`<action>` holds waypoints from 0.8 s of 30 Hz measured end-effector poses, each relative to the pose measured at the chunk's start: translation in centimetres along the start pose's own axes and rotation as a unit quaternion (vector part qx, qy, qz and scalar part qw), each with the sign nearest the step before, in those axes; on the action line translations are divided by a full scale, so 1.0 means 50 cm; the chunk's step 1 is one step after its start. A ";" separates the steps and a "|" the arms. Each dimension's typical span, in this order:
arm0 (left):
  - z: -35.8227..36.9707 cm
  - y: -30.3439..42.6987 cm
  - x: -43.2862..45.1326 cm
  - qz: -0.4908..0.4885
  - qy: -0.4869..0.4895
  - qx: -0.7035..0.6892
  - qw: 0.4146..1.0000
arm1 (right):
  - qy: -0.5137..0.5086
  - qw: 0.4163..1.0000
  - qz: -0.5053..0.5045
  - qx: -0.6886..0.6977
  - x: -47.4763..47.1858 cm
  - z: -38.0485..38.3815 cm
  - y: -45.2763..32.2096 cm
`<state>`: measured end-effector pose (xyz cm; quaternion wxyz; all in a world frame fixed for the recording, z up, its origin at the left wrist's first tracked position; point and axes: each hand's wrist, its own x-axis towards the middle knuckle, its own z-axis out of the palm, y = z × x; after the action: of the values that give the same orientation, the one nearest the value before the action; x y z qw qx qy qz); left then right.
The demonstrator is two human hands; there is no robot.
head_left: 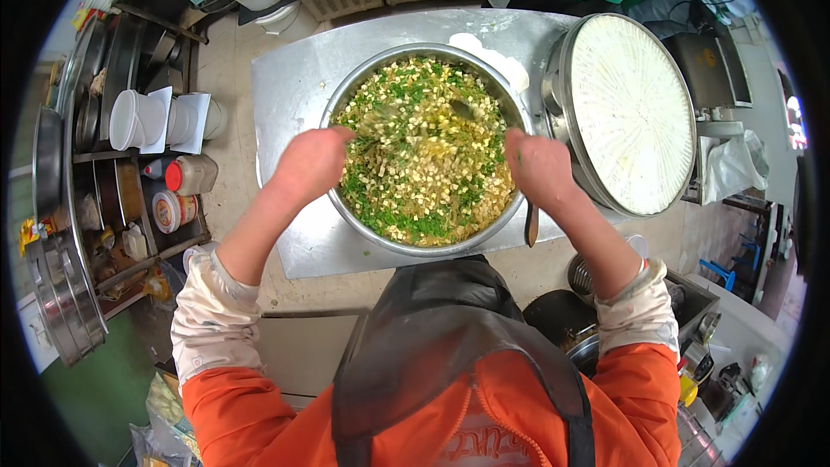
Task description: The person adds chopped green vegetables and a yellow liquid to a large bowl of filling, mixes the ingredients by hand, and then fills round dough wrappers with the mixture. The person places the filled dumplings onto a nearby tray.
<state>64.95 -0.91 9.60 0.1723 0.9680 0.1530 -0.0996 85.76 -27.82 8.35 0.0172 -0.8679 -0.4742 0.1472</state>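
A large round metal bowl (pixel 428 250) holds a mix of chopped green leaves, small pale cubes and thin translucent strands (pixel 428 168). At its left rim, my left hand (pixel 318 159) is closed in a fist around what looks like a utensil, blurred over the filling. Opposite, my right hand (pixel 539 165) is closed at the right rim. A dark spoon-like utensil head (pixel 462 109) lies in the mix and seems to lead towards this hand; its handle is mostly hidden. Below my right hand, a wooden handle (pixel 532 226) shows beside the bowl; its other end is hidden.
The bowl stands on a metal table (pixel 298 240). Right of it, a round woven white tray (pixel 629 113) rests in a metal rim on a pot. White material (pixel 489 58) lies behind the bowl. Shelves at left hold buckets (pixel 130 120), a red-lidded jar (pixel 191 175) and pans.
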 end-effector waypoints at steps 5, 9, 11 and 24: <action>0.084 0.012 0.082 -0.041 -0.029 0.070 0.996 | 0.043 0.998 -0.028 -0.037 0.064 0.185 0.056; 0.151 0.069 0.095 -0.017 -0.029 0.012 0.999 | -0.019 0.998 0.003 0.061 0.052 0.161 -0.033; 0.126 0.091 0.101 0.015 -0.010 -0.012 1.000 | -0.058 0.996 0.001 0.062 0.035 0.135 -0.036; 0.054 -0.004 0.149 -0.062 0.017 0.100 0.993 | 0.126 0.982 -0.075 -0.118 0.118 0.066 0.044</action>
<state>71.48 0.23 5.24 0.0658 0.9705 0.2051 -0.1083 89.67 -24.53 3.43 -0.0142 -0.8373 -0.5462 -0.0221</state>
